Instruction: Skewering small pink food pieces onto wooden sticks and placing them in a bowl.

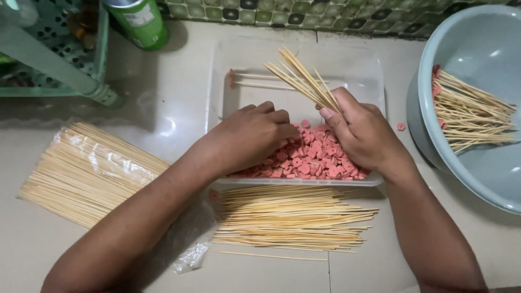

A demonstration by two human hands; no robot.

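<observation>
My right hand (pixel 362 132) grips a bundle of bamboo skewers (pixel 302 80) that fans up and to the left over a clear plastic tray (pixel 374 76). My left hand (pixel 252 135) reaches into the tray, fingers curled down among a pile of pink sausage slices (pixel 320 157) at its near end. Whether the left fingers pinch a slice is hidden. Two skewers with a pink piece on them (pixel 255 80) lie at the tray's far end.
Loose skewers (pixel 293 220) lie in front of the tray. A plastic packet of skewers (pixel 87 173) sits at left. A grey-blue basin (pixel 477 49) at right holds filled skewers (pixel 469 111). A green bottle (pixel 142 21) and green crate (pixel 54 49) stand at back left.
</observation>
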